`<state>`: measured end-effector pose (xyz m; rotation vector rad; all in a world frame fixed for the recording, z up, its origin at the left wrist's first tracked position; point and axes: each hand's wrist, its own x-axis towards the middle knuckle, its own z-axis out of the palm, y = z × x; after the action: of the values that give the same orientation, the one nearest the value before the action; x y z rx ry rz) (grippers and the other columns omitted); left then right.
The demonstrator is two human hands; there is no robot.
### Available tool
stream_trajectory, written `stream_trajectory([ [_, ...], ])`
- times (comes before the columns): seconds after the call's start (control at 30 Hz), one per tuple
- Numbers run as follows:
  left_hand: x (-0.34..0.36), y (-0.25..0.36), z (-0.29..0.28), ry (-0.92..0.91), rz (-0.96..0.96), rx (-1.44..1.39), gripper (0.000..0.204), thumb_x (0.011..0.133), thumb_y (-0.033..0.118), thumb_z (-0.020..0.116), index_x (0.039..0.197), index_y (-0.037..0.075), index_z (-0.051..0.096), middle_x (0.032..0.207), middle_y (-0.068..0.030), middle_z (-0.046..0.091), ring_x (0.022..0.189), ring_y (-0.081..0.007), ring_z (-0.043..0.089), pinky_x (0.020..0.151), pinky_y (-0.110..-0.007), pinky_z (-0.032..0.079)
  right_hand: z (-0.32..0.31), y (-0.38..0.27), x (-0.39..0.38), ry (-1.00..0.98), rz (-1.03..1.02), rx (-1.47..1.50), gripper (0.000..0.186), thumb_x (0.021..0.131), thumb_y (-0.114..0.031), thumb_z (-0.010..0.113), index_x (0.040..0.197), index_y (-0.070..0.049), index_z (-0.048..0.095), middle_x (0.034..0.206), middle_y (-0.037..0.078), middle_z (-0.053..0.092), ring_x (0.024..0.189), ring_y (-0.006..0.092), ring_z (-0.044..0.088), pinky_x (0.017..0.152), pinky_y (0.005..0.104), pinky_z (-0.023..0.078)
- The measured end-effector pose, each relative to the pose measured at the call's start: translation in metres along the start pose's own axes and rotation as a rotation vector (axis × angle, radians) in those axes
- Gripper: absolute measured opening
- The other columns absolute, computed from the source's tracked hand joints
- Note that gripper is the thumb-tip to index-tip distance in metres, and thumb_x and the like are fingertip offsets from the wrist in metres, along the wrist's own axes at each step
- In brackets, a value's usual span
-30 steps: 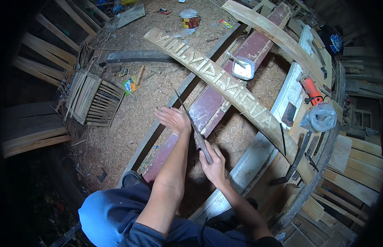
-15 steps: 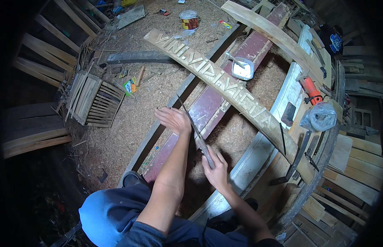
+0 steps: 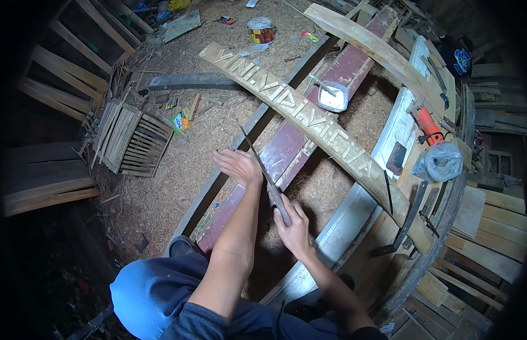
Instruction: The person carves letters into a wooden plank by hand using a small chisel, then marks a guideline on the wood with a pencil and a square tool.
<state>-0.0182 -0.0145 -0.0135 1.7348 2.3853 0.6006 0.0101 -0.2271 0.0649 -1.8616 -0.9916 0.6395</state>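
Note:
My right hand [image 3: 291, 226] is closed round the handle of a long, narrow, pointed knife [image 3: 261, 165]. Its blade slants up and to the left over a maroon board [image 3: 281, 152]. Beside the blade, my left hand [image 3: 240, 165] lies with its fingers stretched out and holds nothing I can see. Whether the palm's edge touches the blade I cannot tell. Beyond both hands a long wooden plank [image 3: 297, 111] with raised wooden letters lies across the bench beams. A clear tub of white paste [image 3: 333, 101] with a stick in it stands behind the plank.
At the right lie an orange power tool [image 3: 428, 123], a plastic bag [image 3: 443, 160] and a black metal square [image 3: 405, 224]. A curved plank [image 3: 377, 42] crosses at the far side. A paint can [image 3: 260, 30] and a slatted wooden piece [image 3: 140, 139] rest on the shavings-covered floor.
The knife has shifted slightly, its tip now a little farther up and left. My right hand has moved slightly left with it. My left hand stays nearly where it was.

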Motion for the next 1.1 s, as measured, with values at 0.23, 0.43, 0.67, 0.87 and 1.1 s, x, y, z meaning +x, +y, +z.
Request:
stream_trajectory([
  [0.23, -0.004, 0.005, 0.001, 0.010, -0.020, 0.009, 0.043, 0.102, 0.019, 0.045, 0.135, -0.009, 0.044, 0.163, -0.0319, 0.029, 0.154, -0.0444, 0.024, 0.124, -0.052, 0.023, 0.005, -0.001, 0.008, 0.040, -0.027, 0.024, 0.046, 0.095, -0.012, 0.070, 0.139, -0.002, 0.062, 0.094, 0.025, 0.065, 0.082, 0.0437, 0.067, 0.071, 0.0485, 0.054],
  [0.43, 0.002, -0.001, 0.000, 0.019, -0.012, -0.015, 0.043, 0.102, 0.018, 0.047, 0.135, -0.009, 0.044, 0.162, -0.0320, 0.030, 0.154, -0.0450, 0.025, 0.122, -0.052, 0.025, -0.013, 0.007, -0.015, 0.023, -0.087, -0.032, 0.046, 0.094, -0.013, 0.071, 0.139, -0.002, 0.063, 0.097, 0.026, 0.067, 0.084, 0.0444, 0.068, 0.072, 0.0483, 0.055],
  [0.67, -0.002, 0.003, 0.000, 0.022, -0.022, -0.017, 0.037, 0.100, 0.016, 0.050, 0.128, -0.007, 0.047, 0.160, -0.0322, 0.032, 0.153, -0.0440, 0.027, 0.121, -0.052, 0.027, 0.001, 0.001, 0.008, -0.019, 0.017, -0.039, 0.047, 0.094, -0.014, 0.073, 0.138, -0.003, 0.064, 0.098, 0.025, 0.066, 0.083, 0.0451, 0.068, 0.071, 0.0488, 0.055],
  [0.87, -0.003, 0.002, 0.003, 0.070, 0.023, 0.015, 0.034, 0.099, 0.016, 0.051, 0.125, -0.005, 0.048, 0.159, -0.0327, 0.033, 0.152, -0.0439, 0.028, 0.120, -0.052, 0.028, -0.011, 0.012, -0.015, 0.063, -0.097, -0.052, 0.047, 0.093, -0.015, 0.074, 0.137, -0.003, 0.064, 0.095, 0.024, 0.066, 0.082, 0.0418, 0.069, 0.070, 0.0486, 0.055],
  [1.1, 0.008, -0.010, 0.003, 0.069, 0.000, -0.025, 0.034, 0.098, 0.016, 0.052, 0.125, -0.005, 0.047, 0.159, -0.0322, 0.033, 0.152, -0.0434, 0.028, 0.121, -0.052, 0.027, -0.007, 0.011, -0.026, 0.029, -0.101, -0.030, 0.049, 0.093, -0.015, 0.073, 0.140, -0.004, 0.063, 0.093, 0.023, 0.063, 0.078, 0.0414, 0.067, 0.068, 0.0490, 0.054],
])
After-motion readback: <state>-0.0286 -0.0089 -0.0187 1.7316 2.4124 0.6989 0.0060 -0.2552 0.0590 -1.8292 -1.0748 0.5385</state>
